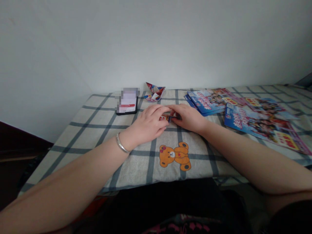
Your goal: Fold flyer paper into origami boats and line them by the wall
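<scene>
My left hand [148,125] and my right hand [188,117] meet at the middle of a checked cloth [97,130]. Both rest on the cloth with fingers curled over a small folded piece of printed paper [166,118]; only a red, white and blue strip of it shows between the fingertips. A silver bangle [121,144] sits on my left wrist. Behind the hands stands a folded paper boat [154,92] made of the same kind of colourful print.
A phone [127,103] lies screen up at the back left. Colourful printed leaflets lie to the right, a stack [207,100] and larger sheets [263,125]. An orange bear [175,156] is printed near the cloth's front edge. A white wall rises behind.
</scene>
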Motion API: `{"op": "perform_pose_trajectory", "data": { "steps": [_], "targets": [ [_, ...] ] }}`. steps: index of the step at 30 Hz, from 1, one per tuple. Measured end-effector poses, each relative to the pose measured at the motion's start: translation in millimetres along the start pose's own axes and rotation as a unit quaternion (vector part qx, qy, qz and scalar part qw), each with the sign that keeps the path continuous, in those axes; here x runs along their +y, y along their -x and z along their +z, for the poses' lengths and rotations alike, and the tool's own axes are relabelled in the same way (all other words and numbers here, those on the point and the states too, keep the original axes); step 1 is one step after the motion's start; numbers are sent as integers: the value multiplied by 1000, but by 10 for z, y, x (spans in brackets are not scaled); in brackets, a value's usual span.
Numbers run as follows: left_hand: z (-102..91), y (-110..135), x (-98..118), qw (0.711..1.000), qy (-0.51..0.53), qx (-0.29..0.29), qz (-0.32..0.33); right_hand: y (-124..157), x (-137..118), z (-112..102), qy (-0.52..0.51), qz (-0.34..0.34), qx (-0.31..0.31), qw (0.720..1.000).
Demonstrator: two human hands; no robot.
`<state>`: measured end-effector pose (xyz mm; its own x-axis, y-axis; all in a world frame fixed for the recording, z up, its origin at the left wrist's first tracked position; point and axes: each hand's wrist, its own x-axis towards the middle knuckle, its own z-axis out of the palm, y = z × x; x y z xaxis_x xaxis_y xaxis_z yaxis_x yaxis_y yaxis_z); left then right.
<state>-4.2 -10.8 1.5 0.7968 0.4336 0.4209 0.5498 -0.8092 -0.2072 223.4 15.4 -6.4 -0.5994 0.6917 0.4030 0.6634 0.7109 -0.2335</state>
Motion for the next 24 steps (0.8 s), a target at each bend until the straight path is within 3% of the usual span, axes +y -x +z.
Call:
{"op": "perform_pose_trajectory", "data": {
  "steps": [6,18,24],
  "targets": [
    [11,-2,-24,1000,2,-17,5,1,1,16,2,-7,7,1000],
    [35,-21,-49,1000,14,-27,-3,-119,9,70,-7,90,30,995],
    [32,-4,-89,999,33,-35,-9,-111,33,86,-5,42,28,999]
  ]
}}
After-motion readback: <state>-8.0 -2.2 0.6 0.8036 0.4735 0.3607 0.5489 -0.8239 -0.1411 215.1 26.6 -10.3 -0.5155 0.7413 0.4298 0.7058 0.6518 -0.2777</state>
